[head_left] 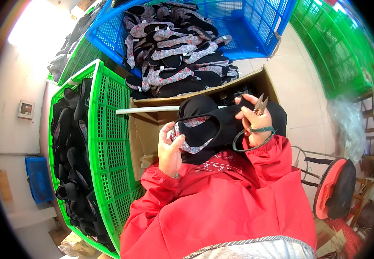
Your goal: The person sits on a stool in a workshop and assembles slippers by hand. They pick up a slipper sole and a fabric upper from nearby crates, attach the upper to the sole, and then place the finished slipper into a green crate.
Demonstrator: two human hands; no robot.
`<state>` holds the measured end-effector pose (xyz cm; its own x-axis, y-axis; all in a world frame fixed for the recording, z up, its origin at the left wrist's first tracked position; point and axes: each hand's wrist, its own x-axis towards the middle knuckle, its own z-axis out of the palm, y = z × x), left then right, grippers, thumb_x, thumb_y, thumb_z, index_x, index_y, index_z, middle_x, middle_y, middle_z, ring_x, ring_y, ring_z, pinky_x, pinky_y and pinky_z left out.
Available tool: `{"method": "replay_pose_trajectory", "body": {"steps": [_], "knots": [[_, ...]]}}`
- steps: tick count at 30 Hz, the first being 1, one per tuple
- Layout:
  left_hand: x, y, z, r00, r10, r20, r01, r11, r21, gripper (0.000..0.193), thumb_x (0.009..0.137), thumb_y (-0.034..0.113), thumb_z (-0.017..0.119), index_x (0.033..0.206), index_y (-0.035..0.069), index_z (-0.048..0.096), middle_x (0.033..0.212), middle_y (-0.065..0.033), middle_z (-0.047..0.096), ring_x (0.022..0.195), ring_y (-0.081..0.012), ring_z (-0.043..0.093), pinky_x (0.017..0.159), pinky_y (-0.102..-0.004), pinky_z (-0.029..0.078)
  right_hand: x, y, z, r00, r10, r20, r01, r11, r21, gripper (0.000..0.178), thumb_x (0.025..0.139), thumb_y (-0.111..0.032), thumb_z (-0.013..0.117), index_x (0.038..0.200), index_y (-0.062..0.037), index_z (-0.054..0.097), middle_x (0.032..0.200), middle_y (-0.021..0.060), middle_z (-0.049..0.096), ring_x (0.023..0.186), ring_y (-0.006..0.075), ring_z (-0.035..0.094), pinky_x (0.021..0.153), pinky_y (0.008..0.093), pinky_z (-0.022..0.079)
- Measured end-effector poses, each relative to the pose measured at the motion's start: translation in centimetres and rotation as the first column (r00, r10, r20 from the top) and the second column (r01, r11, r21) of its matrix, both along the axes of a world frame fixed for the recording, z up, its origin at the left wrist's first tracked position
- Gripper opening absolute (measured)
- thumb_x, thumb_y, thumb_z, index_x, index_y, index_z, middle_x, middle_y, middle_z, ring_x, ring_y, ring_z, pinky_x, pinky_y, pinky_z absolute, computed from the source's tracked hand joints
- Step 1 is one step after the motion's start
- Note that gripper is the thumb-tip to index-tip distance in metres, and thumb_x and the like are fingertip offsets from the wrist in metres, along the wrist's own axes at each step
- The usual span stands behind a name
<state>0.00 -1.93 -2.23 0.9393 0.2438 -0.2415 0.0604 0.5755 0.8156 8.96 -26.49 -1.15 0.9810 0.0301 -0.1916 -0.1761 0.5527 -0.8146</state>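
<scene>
My left hand (170, 151) pinches the edge of a black cloth shoe (215, 127) with a grey and red floral lining. The shoe lies over my dark-trousered lap with its opening facing up. My right hand (256, 123) is raised to the right of the shoe, apart from it, closed around a pair of thread snips (261, 104) whose blades point up. A dark green cord (238, 143) loops around that wrist. Red sleeves cover both my forearms.
On the left, a green crate (109, 142) holds many black shoes. Ahead, a blue crate (256, 32) has floral-lined shoes piled in and before it. A cardboard box (141, 134) with a pale rod (146, 110) stands by my knees. To the right are a red-and-black stool (331, 187) and green crates (329, 47).
</scene>
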Motion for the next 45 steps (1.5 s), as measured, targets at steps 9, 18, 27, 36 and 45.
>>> {"method": "replay_pose_trajectory", "body": {"steps": [9, 18, 27, 36, 45], "knots": [[0.3, 0.6, 0.4, 0.998, -0.06, -0.002, 0.06, 0.998, 0.015, 0.052, 0.085, -0.008, 0.063, 0.131, 0.004, 0.042, 0.114, -0.0086, 0.059, 0.099, -0.0136, 0.061, 0.087, -0.0262, 0.051, 1.4, -3.3, -3.1, 0.999, -0.032, -0.024, 0.028, 0.988, -0.153, 0.04, 0.085, 0.012, 0.06, 0.123, 0.0005, 0.055, 0.121, 0.0148, 0.063, 0.076, 0.0162, 0.07, 0.038, 0.0173, 0.039], [0.3, 0.8, 0.3, 0.999, -0.052, -0.005, 0.052, 0.999, 0.007, 0.052, 0.084, -0.009, 0.062, 0.131, 0.004, 0.043, 0.116, -0.0086, 0.058, 0.101, -0.0143, 0.06, 0.09, -0.0262, 0.049, 1.6, -3.3, -3.6, 0.998, -0.015, -0.054, 0.013, 0.999, -0.046, 0.051, 0.085, 0.018, 0.055, 0.132, 0.0024, 0.044, 0.13, 0.0226, 0.057, 0.112, 0.0313, 0.065, 0.041, 0.0184, 0.043], [0.2, 1.1, 0.0, 0.998, -0.066, 0.012, 0.066, 0.998, -0.014, 0.053, 0.084, -0.009, 0.063, 0.132, 0.004, 0.043, 0.117, -0.0083, 0.058, 0.101, -0.013, 0.06, 0.089, -0.0256, 0.05, 1.6, -3.2, -4.3, 0.999, -0.033, -0.037, 0.033, 0.999, 0.004, 0.058, 0.079, 0.022, 0.049, 0.133, 0.0027, 0.045, 0.135, 0.0216, 0.053, 0.123, 0.0337, 0.057, 0.04, 0.0179, 0.044], [0.3, 1.3, 0.0, 0.997, -0.078, -0.001, 0.078, 0.997, -0.007, 0.052, 0.085, -0.009, 0.063, 0.131, 0.005, 0.044, 0.114, -0.0072, 0.059, 0.096, -0.0114, 0.061, 0.084, -0.0235, 0.05, 1.4, -2.5, -3.5, 0.989, 0.024, -0.147, -0.037, 0.996, -0.087, 0.03, 0.096, -0.006, 0.054, 0.126, -0.0026, 0.057, 0.109, 0.0128, 0.07, 0.094, 0.0187, 0.069, 0.046, 0.0172, 0.043], [0.3, 1.5, -0.2, 0.996, -0.089, 0.02, 0.09, 0.996, -0.017, 0.053, 0.083, -0.01, 0.064, 0.13, 0.004, 0.045, 0.114, -0.0073, 0.058, 0.094, -0.0106, 0.06, 0.083, -0.0225, 0.05, 1.4, -2.1, -4.5, 0.986, -0.067, -0.154, 0.045, 0.989, -0.141, 0.025, 0.094, -0.013, 0.063, 0.119, -0.0102, 0.064, 0.087, 0.006, 0.074, 0.048, 0.001, 0.05, 0.037, 0.0152, 0.027]]}}
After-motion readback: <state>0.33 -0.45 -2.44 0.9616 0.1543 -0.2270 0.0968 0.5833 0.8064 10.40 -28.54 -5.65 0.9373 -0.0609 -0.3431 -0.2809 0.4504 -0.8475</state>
